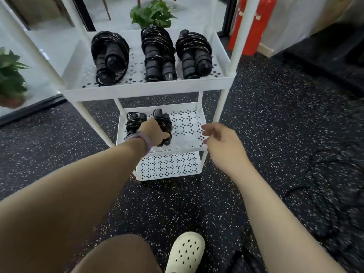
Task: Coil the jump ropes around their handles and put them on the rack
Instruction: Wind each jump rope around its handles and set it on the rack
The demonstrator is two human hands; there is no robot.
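A white perforated rack [149, 91] stands on the speckled floor. Three coiled black jump ropes lie on its upper shelf: one at the left [109, 56], one in the middle [157, 54], one at the right [195, 56]. On the middle shelf [187, 127] lies a coiled rope at the far left [134, 122]. My left hand [152, 134] grips a second coiled rope [162, 119] resting on that shelf beside it. My right hand [220, 138] hovers by the shelf's right front corner, fingers loosely spread, holding nothing.
Loose black rope [323, 186] lies on the floor to the right. A red cylinder [250, 24] stands behind the rack at the right; potted plants sit behind it [153, 14] and at the left [9, 75]. My foot in a white clog [186, 253] is below.
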